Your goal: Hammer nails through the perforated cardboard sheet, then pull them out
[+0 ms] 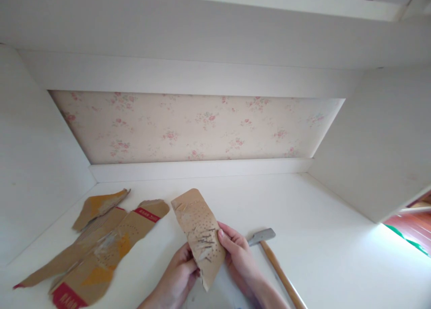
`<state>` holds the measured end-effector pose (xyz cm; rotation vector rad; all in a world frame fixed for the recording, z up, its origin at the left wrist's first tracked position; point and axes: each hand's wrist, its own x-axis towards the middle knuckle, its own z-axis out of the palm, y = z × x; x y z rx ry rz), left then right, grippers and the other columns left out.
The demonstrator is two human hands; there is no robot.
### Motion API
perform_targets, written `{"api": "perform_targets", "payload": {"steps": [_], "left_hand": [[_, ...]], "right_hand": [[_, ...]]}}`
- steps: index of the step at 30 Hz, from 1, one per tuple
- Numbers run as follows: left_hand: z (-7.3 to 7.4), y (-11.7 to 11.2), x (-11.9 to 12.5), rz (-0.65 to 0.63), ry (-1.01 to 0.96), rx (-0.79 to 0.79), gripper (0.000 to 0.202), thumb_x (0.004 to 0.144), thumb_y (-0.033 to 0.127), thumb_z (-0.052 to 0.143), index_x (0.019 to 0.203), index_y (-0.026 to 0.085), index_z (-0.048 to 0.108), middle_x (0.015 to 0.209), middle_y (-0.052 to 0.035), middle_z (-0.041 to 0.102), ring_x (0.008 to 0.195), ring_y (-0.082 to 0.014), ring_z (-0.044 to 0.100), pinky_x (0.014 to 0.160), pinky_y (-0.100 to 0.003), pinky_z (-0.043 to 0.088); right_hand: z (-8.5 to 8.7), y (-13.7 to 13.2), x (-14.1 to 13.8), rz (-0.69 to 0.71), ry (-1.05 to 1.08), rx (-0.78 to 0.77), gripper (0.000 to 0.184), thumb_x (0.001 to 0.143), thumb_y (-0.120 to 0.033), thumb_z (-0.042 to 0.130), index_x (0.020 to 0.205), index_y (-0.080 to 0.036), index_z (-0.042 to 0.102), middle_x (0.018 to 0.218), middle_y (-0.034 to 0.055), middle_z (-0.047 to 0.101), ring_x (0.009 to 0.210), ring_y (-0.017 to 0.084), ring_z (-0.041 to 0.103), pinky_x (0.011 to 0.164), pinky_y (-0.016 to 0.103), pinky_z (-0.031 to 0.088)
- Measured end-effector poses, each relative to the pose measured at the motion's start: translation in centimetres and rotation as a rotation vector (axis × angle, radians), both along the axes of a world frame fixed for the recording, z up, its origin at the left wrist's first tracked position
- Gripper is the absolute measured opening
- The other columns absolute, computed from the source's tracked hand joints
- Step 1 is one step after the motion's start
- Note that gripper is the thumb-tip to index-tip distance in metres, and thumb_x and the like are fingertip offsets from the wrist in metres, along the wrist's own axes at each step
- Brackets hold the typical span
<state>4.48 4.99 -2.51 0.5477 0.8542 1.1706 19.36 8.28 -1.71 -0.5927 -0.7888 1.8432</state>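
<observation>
Both hands hold a torn strip of brown cardboard (195, 210), tilted above the white surface. Many small holes dot it, and several thin dark nails (206, 241) stick out of its lower middle. My left hand (180, 271) grips the lower left edge, with its fingertips partly hidden behind the strip. On the right edge, the thumb of my right hand (237, 250) presses on the front while the other fingers go behind. Close by my right hand lies a hammer (281, 273) with a wooden handle and a grey metal head, partly covered by the hand and forearm.
More torn cardboard (114, 241) with red and orange-yellow patches lies on the left of the white desk surface (336, 237). White side panels and an overhanging shelf (202, 35) enclose the space. Flowered wallpaper (202, 125) shows at the back.
</observation>
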Motion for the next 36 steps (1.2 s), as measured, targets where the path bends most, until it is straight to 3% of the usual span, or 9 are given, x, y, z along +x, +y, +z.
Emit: {"api": "perform_targets", "payload": {"steps": [7, 16, 24, 31, 36], "left_hand": [[-0.2, 0.0, 0.0, 0.007, 0.015, 0.013, 0.035, 0.06, 0.017, 0.086, 0.094, 0.016, 0.076, 0.09, -0.0098, 0.077, 0.082, -0.0257, 0.069, 0.072, -0.031, 0.046], [-0.5, 0.3, -0.2, 0.031, -0.059, -0.039, 0.033, 0.061, 0.023, 0.087, 0.092, 0.016, 0.077, 0.085, -0.0074, 0.077, 0.07, -0.0189, 0.066, 0.065, -0.027, 0.045], [0.7, -0.1, 0.3, 0.021, -0.051, -0.049, 0.03, 0.066, 0.031, 0.084, 0.09, 0.014, 0.077, 0.098, -0.012, 0.077, 0.103, -0.032, 0.067, 0.087, -0.036, 0.051], [0.6, 0.0, 0.3, 0.058, -0.07, -0.096, 0.031, 0.068, 0.034, 0.082, 0.091, 0.014, 0.077, 0.096, -0.0122, 0.077, 0.103, -0.033, 0.068, 0.089, -0.039, 0.051], [0.5, 0.0, 0.5, 0.126, 0.021, -0.079, 0.034, 0.059, 0.033, 0.088, 0.085, 0.013, 0.077, 0.093, -0.0127, 0.078, 0.103, -0.0345, 0.068, 0.088, -0.04, 0.052]], "right_hand": [[0.2, 0.2, -0.1, 0.042, 0.028, -0.02, 0.031, 0.089, -0.028, 0.069, 0.118, -0.019, 0.072, 0.102, 0.0075, 0.08, 0.103, 0.025, 0.07, 0.097, 0.041, 0.048], [-0.5, 0.2, -0.3, -0.026, 0.002, -0.008, 0.031, 0.087, -0.032, 0.071, 0.116, -0.022, 0.072, 0.107, 0.0061, 0.078, 0.107, 0.025, 0.067, 0.097, 0.04, 0.047], [-0.7, -0.2, -0.4, 0.085, -0.188, 0.14, 0.036, 0.09, -0.038, 0.067, 0.123, -0.022, 0.069, 0.1, 0.006, 0.079, 0.09, 0.022, 0.07, 0.084, 0.036, 0.048], [-0.2, -0.3, -0.3, 0.113, -0.159, 0.157, 0.034, 0.093, -0.037, 0.064, 0.124, -0.023, 0.068, 0.103, 0.005, 0.079, 0.094, 0.021, 0.07, 0.083, 0.033, 0.05], [0.0, -0.3, -0.2, 0.129, -0.123, 0.152, 0.034, 0.094, -0.034, 0.063, 0.126, -0.022, 0.067, 0.107, 0.0068, 0.078, 0.1, 0.023, 0.07, 0.085, 0.035, 0.05]]}}
